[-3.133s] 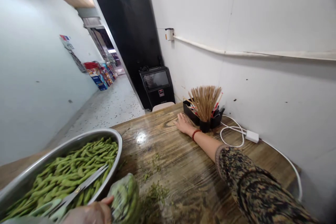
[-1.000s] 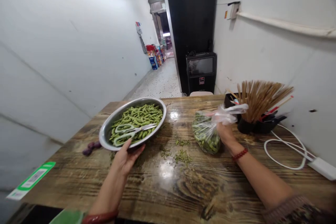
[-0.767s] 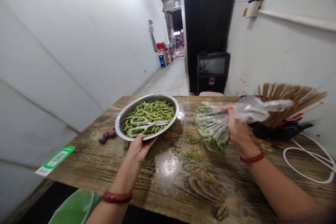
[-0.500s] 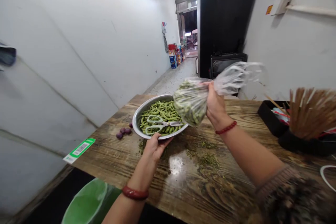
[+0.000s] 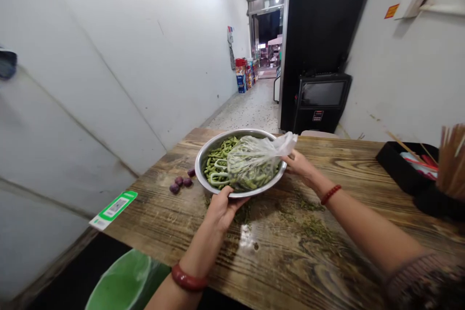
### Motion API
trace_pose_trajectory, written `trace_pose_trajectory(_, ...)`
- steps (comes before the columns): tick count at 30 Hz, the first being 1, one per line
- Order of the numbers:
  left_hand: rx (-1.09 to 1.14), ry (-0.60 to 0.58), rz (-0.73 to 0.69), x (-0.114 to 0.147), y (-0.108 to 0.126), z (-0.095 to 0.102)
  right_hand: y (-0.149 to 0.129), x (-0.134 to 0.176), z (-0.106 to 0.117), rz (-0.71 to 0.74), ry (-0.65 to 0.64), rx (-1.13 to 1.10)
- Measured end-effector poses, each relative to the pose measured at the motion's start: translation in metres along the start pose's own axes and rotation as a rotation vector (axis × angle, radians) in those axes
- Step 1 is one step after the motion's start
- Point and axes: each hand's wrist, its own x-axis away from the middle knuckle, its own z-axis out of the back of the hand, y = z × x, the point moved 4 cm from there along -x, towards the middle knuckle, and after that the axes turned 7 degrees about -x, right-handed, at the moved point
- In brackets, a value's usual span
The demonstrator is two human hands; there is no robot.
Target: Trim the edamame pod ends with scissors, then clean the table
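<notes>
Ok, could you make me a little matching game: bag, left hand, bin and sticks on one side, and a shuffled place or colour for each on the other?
Things:
1. bag
2. left hand
3. bin
4. sticks

Places and colours:
A. at the near rim of the bowl
B. brown, at the picture's right edge
C. inside the bowl, over the pods
D. green, lower than the table

Pairs: 1-C, 2-A, 3-D, 4-B
</notes>
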Motion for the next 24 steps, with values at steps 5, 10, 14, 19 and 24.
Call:
trace_pose_trajectory(5, -0.049, -0.008, -0.015, -0.008, 0.011, 0.011, 0.023, 0.013, -0.034, -0.153, 0.023, -0.167)
trace_pose_trajectory(10, -0.053, -0.027, -0.056, -0.035, 0.039, 0.026, 0.016, -0.011, -0.059, -0.153, 0.055, -0.276)
trace_pose_trajectory(14, -0.032, -0.026, -0.139, -0.074, 0.082, 0.027, -0.004, -0.059, -0.099, -0.086, -0.022, -0.309)
trace_pose_trajectory(19, -0.029, 0.139, -0.067, -0.127, 0.118, 0.023, -0.019, -0.098, -0.138, 0.013, -0.234, -0.246)
trace_pose_trajectory(24, -0.015, 0.226, -0.060, -0.161, 0.123, 0.033, 0.011, -0.120, -0.059, 0.082, -0.131, -0.007)
